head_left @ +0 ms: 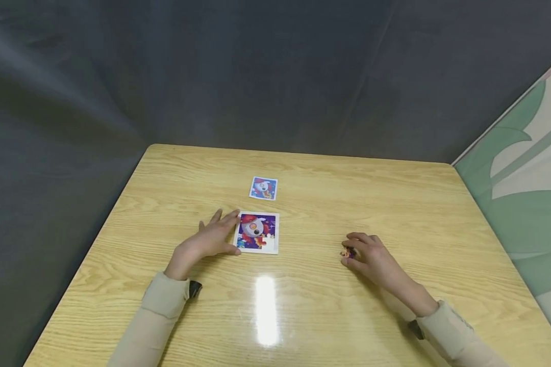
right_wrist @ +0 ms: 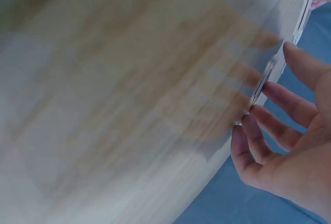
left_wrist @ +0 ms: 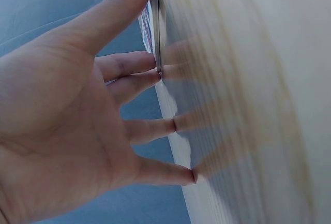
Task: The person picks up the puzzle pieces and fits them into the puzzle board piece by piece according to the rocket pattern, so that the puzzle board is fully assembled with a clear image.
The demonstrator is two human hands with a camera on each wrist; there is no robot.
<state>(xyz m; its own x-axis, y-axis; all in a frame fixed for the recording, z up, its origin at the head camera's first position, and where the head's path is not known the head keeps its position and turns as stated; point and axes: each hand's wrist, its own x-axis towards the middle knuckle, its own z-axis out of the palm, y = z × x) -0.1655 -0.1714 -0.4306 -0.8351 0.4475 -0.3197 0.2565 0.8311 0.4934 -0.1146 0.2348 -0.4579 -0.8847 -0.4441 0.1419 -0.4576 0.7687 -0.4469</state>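
Note:
A square jigsaw board (head_left: 276, 232) with a white frame and a rocket picture lies on the table; its lower right part shows bare white. My left hand (head_left: 209, 239) spreads along the board's left side, thumb at the lower corner and index finger at the upper one. In the left wrist view, the straight fingers (left_wrist: 150, 128) of this hand touch the tabletop and the board's edge. Well to the right, my right hand (head_left: 372, 257) holds a small dark, orange-patterned puzzle piece (head_left: 347, 252) between thumb and bent fingers, close over the tabletop. Its thin edge shows in the right wrist view.
Behind the board lies a small picture card (head_left: 264, 188) with the same rocket design. The wooden table (head_left: 312, 306) reflects a bright light strip near its front. Dark curtain (head_left: 275, 76) hangs behind and left; a green-patterned panel (head_left: 528, 204) stands on the right.

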